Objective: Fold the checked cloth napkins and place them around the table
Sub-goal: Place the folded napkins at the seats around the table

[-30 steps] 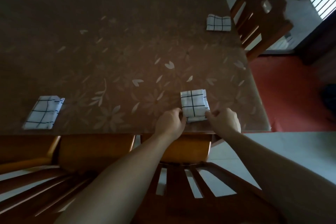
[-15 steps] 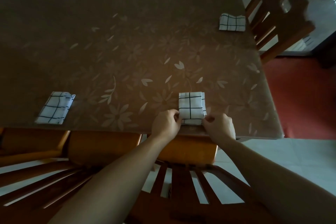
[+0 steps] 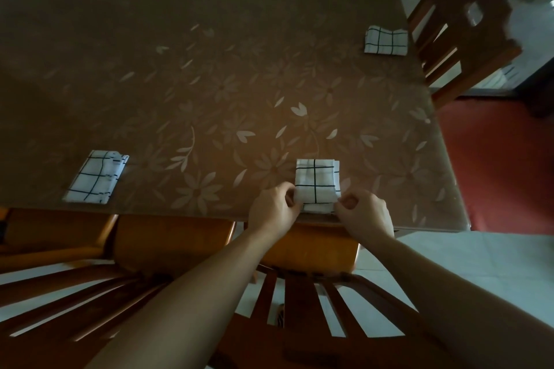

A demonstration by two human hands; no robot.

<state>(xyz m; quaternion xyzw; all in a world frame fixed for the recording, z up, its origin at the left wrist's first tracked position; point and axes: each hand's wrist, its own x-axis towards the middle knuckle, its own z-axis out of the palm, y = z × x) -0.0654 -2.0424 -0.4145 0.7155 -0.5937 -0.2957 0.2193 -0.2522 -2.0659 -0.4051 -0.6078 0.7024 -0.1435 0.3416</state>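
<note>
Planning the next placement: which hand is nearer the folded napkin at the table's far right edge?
Right hand. It sits nearer that napkin; the left hand lies farther left.

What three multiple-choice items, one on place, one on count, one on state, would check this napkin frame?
1. Where is the napkin being handled?
A. near table edge
B. table centre
C. on a chair

2. How many folded napkins are visible?
A. two
B. three
C. five

3. What are the hands doing?
A. resting apart
B. lifting a chair
C. pinching the napkin

Answers: 1 A, the napkin lies by the table edge nearest the person. 2 B, one left, one far right, one at the hands. 3 C, left hand and right hand grip its near corners.
</note>
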